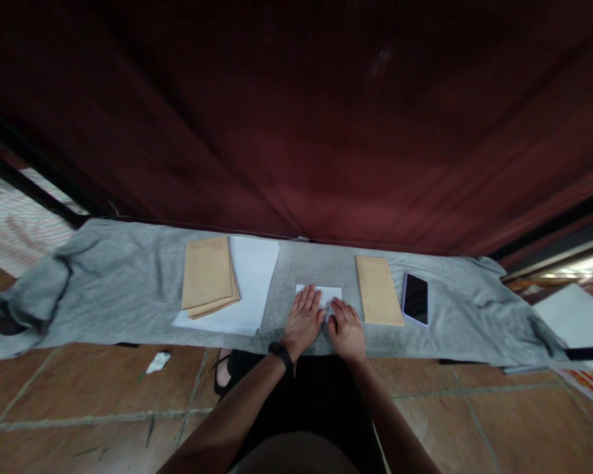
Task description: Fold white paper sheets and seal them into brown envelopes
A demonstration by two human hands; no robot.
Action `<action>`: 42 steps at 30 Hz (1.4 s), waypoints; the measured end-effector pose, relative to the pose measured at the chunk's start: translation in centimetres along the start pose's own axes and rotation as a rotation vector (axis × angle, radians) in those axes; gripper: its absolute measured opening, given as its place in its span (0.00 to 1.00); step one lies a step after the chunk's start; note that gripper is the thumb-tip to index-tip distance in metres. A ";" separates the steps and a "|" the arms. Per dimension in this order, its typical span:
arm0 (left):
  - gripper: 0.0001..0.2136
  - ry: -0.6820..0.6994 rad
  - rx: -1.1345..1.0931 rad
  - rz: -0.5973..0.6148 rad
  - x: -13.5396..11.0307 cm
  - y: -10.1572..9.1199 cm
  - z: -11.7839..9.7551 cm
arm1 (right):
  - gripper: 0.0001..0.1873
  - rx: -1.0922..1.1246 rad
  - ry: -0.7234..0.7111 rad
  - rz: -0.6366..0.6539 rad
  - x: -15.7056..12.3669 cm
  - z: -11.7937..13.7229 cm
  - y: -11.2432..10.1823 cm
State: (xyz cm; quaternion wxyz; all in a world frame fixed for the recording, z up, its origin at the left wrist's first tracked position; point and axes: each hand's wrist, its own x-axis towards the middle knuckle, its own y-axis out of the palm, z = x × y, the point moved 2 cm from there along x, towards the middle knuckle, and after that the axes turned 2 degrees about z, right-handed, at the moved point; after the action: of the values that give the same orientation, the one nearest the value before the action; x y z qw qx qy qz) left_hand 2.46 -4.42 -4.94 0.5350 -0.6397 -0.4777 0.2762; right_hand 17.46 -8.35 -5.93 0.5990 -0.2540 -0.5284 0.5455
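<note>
A small folded white paper (pixel 326 293) lies on the grey cloth (pixel 128 283) in front of me. My left hand (pixel 304 319) lies flat on its left part, fingers stretched out. Beside it, my right hand (pixel 346 329) presses flat on the paper's lower right part, fingers stretched out too. A black band is on my left wrist. Neither hand holds anything.
A stack of brown envelopes (pixel 208 276) rests on white sheets (pixel 250 283) at the left. One brown envelope (pixel 378 289) and a black phone (pixel 416 298) lie at the right. A dark red curtain (pixel 296 118) hangs behind. The floor is tiled, with a scrap of paper (pixel 158 361).
</note>
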 end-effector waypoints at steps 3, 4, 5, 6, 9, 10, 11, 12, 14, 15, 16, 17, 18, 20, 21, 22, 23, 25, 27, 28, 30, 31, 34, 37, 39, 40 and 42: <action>0.27 -0.034 0.008 -0.018 -0.8 0.1 0.5 | 0.23 0.006 0.006 0.008 -0.1 -0.1 0.0; 0.28 -0.046 0.010 -0.029 -1.1 0.1 0.7 | 0.23 0.010 0.009 0.009 -0.2 -0.2 0.0; 0.29 -0.057 0.011 -0.039 -1.4 0.1 0.8 | 0.23 0.015 0.012 0.010 -0.2 -0.2 0.0; 0.29 -0.065 0.014 -0.045 -1.6 0.0 0.9 | 0.22 0.020 0.017 0.008 -0.1 -0.2 0.0; 0.30 -0.066 0.022 -0.047 -1.8 -0.2 1.0 | 0.22 0.037 0.033 -0.002 0.6 0.1 0.1; 0.30 -0.060 0.024 -0.042 -1.8 -0.2 1.0 | 0.23 0.044 0.034 0.001 1.0 0.4 0.3; 0.30 -0.052 0.026 -0.036 -1.8 -0.2 1.0 | 0.23 0.050 0.028 0.012 1.4 0.8 0.5; 0.29 -0.047 0.028 -0.032 -1.8 -0.2 1.1 | 0.24 0.051 0.018 0.031 1.9 1.2 0.7; 0.29 -0.041 0.031 -0.030 -1.7 -0.1 1.1 | 0.25 0.026 -0.005 0.081 2.6 2.0 1.3; 0.28 -0.039 0.033 -0.031 -1.7 -0.1 1.2 | 0.25 -0.002 -0.011 0.103 2.8 2.4 1.5; 0.28 -0.039 0.036 -0.035 -1.7 0.0 1.2 | 0.25 -0.036 -0.011 0.120 2.9 2.6 1.7; 0.28 -0.038 0.039 -0.037 -1.7 0.0 1.2 | 0.26 -0.074 -0.005 0.130 3.0 2.7 1.9; 0.28 -0.037 0.044 -0.037 -1.7 0.0 1.2 | 0.26 -0.113 0.007 0.133 2.9 2.8 2.0; 0.27 -0.046 0.053 -0.038 -1.8 0.0 1.2 | 0.26 -0.182 0.035 0.130 2.6 2.7 2.0; 0.27 -0.056 0.057 -0.041 -1.9 0.0 1.1 | 0.27 -0.211 0.045 0.130 2.4 2.7 2.0; 0.27 -0.066 0.059 -0.045 -2.1 0.0 1.1 | 0.27 -0.236 0.051 0.131 2.2 2.6 2.0; 0.27 -0.075 0.060 -0.048 -2.4 0.0 1.1 | 0.27 -0.255 0.049 0.137 2.1 2.6 2.1; 0.27 -0.091 0.058 -0.051 -3.0 -0.3 1.1 | 0.27 -0.280 0.031 0.151 2.0 2.6 2.2; 0.26 -0.086 0.049 -0.041 -3.9 -1.0 1.4 | 0.28 -0.291 0.029 0.145 2.0 2.6 2.3; 0.24 -0.076 0.042 -0.038 -4.3 -1.6 1.7 | 0.28 -0.292 0.034 0.137 2.0 2.6 2.4; 0.21 -0.049 0.024 -0.058 -5.2 -3.1 2.8 | 0.28 -0.290 0.050 0.113 2.1 2.5 2.7; 0.21 -0.050 0.014 -0.097 -5.6 -4.0 3.7 | 0.28 -0.286 0.054 0.101 2.1 2.5 2.7; 0.22 -0.189 -0.011 -0.313 -6.6 -7.3 8.5 | 0.27 -0.256 0.055 0.074 2.1 2.5 2.9; 0.26 -0.476 -0.032 -0.483 -7.7 -10.1 14.9 | 0.28 -0.221 0.061 0.065 2.0 2.4 2.9; 0.27 -0.649 -0.053 -0.543 -8.5 -11.3 18.7 | 0.28 -0.204 0.062 0.066 2.0 2.5 2.8; 0.27 -0.694 -0.066 -0.543 -8.8 -11.7 20.2 | 0.27 -0.198 0.062 0.066 2.0 2.5 2.8; 0.25 -0.734 -0.059 -0.573 -9.5 -12.3 22.1 | 0.27 -0.188 0.059 0.057 2.0 2.5 2.8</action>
State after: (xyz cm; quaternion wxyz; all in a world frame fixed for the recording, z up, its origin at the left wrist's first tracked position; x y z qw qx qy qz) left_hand -24.19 -4.07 -0.87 0.3669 -0.3569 -0.8006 0.3115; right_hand 13.77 -6.45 -6.91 0.5722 -0.3398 -0.5519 0.5025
